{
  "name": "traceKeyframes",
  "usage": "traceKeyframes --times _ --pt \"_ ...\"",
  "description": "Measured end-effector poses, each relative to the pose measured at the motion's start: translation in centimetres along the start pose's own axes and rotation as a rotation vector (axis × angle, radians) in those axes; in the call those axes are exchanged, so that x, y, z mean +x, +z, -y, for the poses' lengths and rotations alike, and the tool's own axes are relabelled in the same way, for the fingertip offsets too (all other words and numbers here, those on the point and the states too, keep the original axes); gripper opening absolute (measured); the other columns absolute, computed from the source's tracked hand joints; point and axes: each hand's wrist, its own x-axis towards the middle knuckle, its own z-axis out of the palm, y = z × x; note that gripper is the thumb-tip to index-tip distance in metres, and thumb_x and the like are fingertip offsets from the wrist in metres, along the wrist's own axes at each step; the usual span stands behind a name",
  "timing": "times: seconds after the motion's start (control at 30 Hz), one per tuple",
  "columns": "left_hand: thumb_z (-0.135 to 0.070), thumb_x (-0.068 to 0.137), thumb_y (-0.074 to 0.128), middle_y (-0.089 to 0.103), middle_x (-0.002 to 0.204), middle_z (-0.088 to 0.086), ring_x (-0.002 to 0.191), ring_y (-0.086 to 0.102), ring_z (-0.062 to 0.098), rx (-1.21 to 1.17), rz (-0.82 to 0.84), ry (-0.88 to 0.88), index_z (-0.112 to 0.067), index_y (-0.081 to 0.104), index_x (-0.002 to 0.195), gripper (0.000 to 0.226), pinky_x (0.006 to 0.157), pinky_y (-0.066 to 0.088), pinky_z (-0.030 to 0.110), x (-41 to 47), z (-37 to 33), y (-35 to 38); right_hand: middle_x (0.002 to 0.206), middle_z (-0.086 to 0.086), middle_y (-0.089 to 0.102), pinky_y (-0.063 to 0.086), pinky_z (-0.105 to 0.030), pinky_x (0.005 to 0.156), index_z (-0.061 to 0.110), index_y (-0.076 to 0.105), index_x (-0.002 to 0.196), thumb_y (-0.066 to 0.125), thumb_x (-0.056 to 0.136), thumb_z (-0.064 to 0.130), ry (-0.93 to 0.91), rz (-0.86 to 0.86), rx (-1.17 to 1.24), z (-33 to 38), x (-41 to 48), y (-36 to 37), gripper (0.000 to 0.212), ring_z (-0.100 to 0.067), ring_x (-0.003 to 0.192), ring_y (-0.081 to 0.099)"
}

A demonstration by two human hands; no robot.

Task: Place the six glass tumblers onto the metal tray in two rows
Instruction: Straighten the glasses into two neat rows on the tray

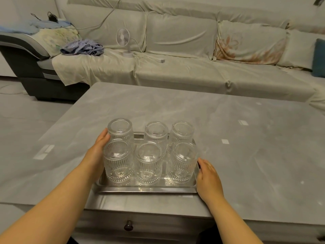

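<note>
Several ribbed glass tumblers stand upside down in two rows on the metal tray (147,189). The back row runs from the back left tumbler (120,129) to the back right tumbler (182,132). The front row runs from the front left tumbler (118,162) past the front middle tumbler (148,163) to the front right tumbler (182,162). My left hand (97,152) lies along the tray's left side, fingertips touching the back left tumbler. My right hand (208,175) rests against the tray's right rim, fingers curled on the edge.
The tray sits near the front edge of a grey marble-look table (246,138) with a drawer knob (128,225) below. Behind it stands a covered sofa (175,67) with a small white fan (124,41), crumpled clothes (82,47) and cushions.
</note>
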Motion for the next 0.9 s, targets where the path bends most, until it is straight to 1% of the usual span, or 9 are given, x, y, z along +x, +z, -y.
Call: traceKeyframes --times 0.2,0.3,0.47,0.53,0.63,0.67,0.73,0.8,0.9 --pt "-0.027 0.091 0.037 0.038 0.142 -0.003 0.116 0.043 0.011 0.012 -0.019 -0.02 -0.024 0.031 0.135 0.044 0.097 0.032 0.03 0.1 0.2 1.3 0.145 -0.007 0.037 0.023 -0.035 0.115 0.012 0.034 0.135 0.027 0.093 0.01 0.012 -0.005 0.021 0.0 0.0 0.0 0.042 -0.021 0.136 0.028" --pt "-0.025 0.092 0.035 0.048 0.126 -0.007 0.098 0.053 0.0 0.041 0.023 0.015 -0.025 0.037 0.131 0.04 0.083 0.04 0.024 0.1 0.2 1.9 0.136 -0.012 0.047 0.032 -0.041 0.11 0.006 0.044 0.126 0.029 0.092 0.008 0.016 -0.019 0.036 0.0 0.0 0.1 0.037 -0.026 0.128 0.038" --pt "-0.023 0.092 0.034 0.058 0.098 -0.021 0.081 0.059 -0.008 0.043 0.017 0.042 -0.035 0.048 0.114 0.029 0.074 0.042 0.023 0.1 0.3 2.2 0.131 -0.014 0.052 0.035 -0.043 0.107 0.004 0.048 0.122 0.03 0.091 0.006 0.027 -0.034 0.045 0.1 0.0 0.1 0.036 -0.027 0.124 0.042" --pt "-0.023 0.091 0.035 0.058 0.1 -0.019 0.086 0.057 -0.005 0.042 0.021 0.049 -0.035 0.049 0.114 0.029 0.077 0.043 0.025 0.1 0.3 2.3 0.13 -0.015 0.052 0.035 -0.043 0.106 0.003 0.048 0.121 0.03 0.091 0.006 0.031 -0.035 0.051 0.3 0.0 0.0 0.035 -0.028 0.123 0.043" --pt "-0.025 0.091 0.037 0.051 0.118 -0.011 0.105 0.052 0.009 0.063 0.022 0.023 -0.028 0.042 0.128 0.038 0.092 0.036 0.031 0.2 0.1 2.4 0.129 -0.014 0.053 0.035 -0.043 0.106 0.004 0.048 0.121 0.031 0.091 0.007 0.034 -0.037 0.063 0.4 -0.1 -0.1 0.035 -0.028 0.123 0.043" --pt "-0.026 0.091 0.037 0.049 0.121 -0.009 0.108 0.05 0.011 0.069 0.024 0.013 -0.026 0.039 0.13 0.04 0.093 0.036 0.031 0.2 0.1 2.3 0.13 -0.014 0.053 0.036 -0.043 0.106 0.004 0.049 0.121 0.031 0.091 0.007 0.037 -0.037 0.068 0.5 -0.2 -0.1 0.035 -0.028 0.123 0.043" --pt "-0.026 0.091 0.036 0.053 0.115 -0.01 0.1 0.053 0.006 0.063 0.043 0.015 -0.026 0.039 0.13 0.039 0.086 0.04 0.029 0.1 0.2 2.1 0.129 -0.015 0.053 0.036 -0.043 0.106 0.004 0.049 0.12 0.032 0.091 0.008 0.043 -0.036 0.076 0.6 -0.2 -0.2 0.034 -0.029 0.122 0.043" --pt "-0.025 0.091 0.036 0.053 0.116 -0.009 0.096 0.053 0.002 0.062 0.052 0.013 -0.027 0.041 0.128 0.037 0.088 0.038 0.03 0.1 0.2 1.9 0.127 -0.017 0.054 0.036 -0.044 0.105 0.002 0.05 0.118 0.032 0.09 0.005 0.048 -0.037 0.077 0.6 -0.3 -0.2 0.034 -0.03 0.12 0.044" --pt "-0.023 0.089 0.043 0.041 0.139 0.002 0.121 0.042 0.017 0.162 -0.011 -0.003 -0.022 0.036 0.132 0.043 0.099 0.028 0.031 0.3 -0.1 1.4 0.125 -0.017 0.054 0.037 -0.044 0.104 0.001 0.051 0.116 0.032 0.089 0.004 0.055 -0.042 0.084 0.6 -0.3 -0.2 0.033 -0.031 0.119 0.044"
